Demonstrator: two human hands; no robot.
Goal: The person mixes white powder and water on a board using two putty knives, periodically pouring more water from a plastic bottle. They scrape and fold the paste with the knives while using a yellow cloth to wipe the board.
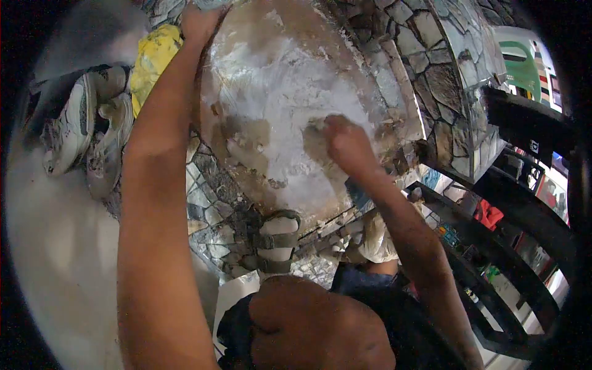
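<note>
A board-like brown surface point(283, 80) smeared with white powdery material lies in front of me. Over its right half is my right hand point(345, 142), its fingers curled together and blurred; whatever they hold, if anything, is too small to make out. My left hand point(200, 23) rests at the far left edge of the surface, near a bluish-grey cloth or bag, and its fingers are hidden. Just left of my left forearm lies a yellow cloth or bag point(154, 58).
Worn shoes point(74, 123) stand at the left. A sandal point(277, 237) sits below the surface. Stone-patterned tiling point(438, 80) borders the right side, with black metal bars point(493, 246) and a green plastic chair point(521, 68) beyond.
</note>
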